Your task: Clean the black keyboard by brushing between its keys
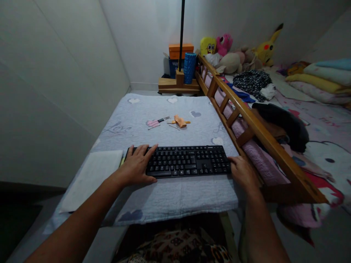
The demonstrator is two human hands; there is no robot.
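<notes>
A black keyboard [189, 160] lies flat on the cloth-covered table [175, 197]. Across its left end rests my left hand [137, 164], with the fingers spread over the keys and the thumb at the front edge. My right hand [242, 171] is at the keyboard's right end, its fingers curled and pinching that edge. Behind the keyboard lie a pink-handled tool [155, 123] with a dark middle, an orange cloth [180, 121] around a thin tool, and small cotton swabs [174, 127].
A white cloth or paper [91, 175] lies at the table's left. A wooden bed rail [246, 117] runs along the right side, with a bed, clothes and plush toys beyond. An orange box [181, 50] and a blue roller [189, 68] stand behind the table.
</notes>
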